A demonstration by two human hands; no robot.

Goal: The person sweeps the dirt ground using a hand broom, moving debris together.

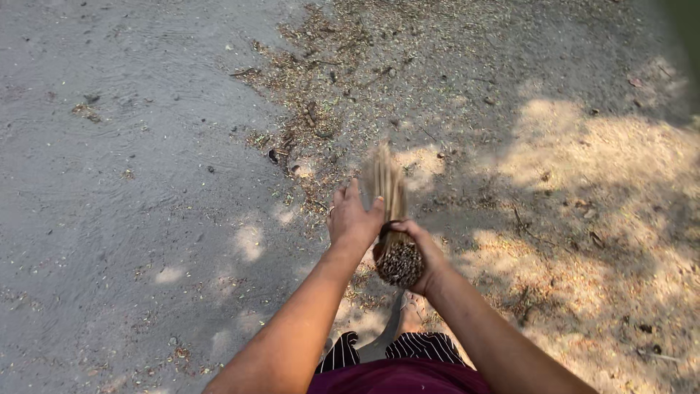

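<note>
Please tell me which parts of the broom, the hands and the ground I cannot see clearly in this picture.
- Broom: in the head view its far tip is blurred by motion.
- Right hand: its fingers wrap behind the bundle, so the grip is partly hidden.
- Left hand: its palm faces away.
- Foot: partly covered by the right arm.
- Debris: pieces too small to identify.

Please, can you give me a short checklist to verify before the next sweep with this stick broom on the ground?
1. Right hand grips the bound end of the stick broom: ok.
2. Left hand steadies the bundle: ok, it lies against the sticks, fingers partly open.
3. Broom tip meets the ground: cannot tell, the tip is blurred.
4. Litter in front of the broom: ok, a band of dry leaf litter lies ahead.
5. Bare foot is apart from the broom's tip: ok, it stands below the bound end.
6. Swept ground on the left looks clean: not ok, a few bits remain.
</note>
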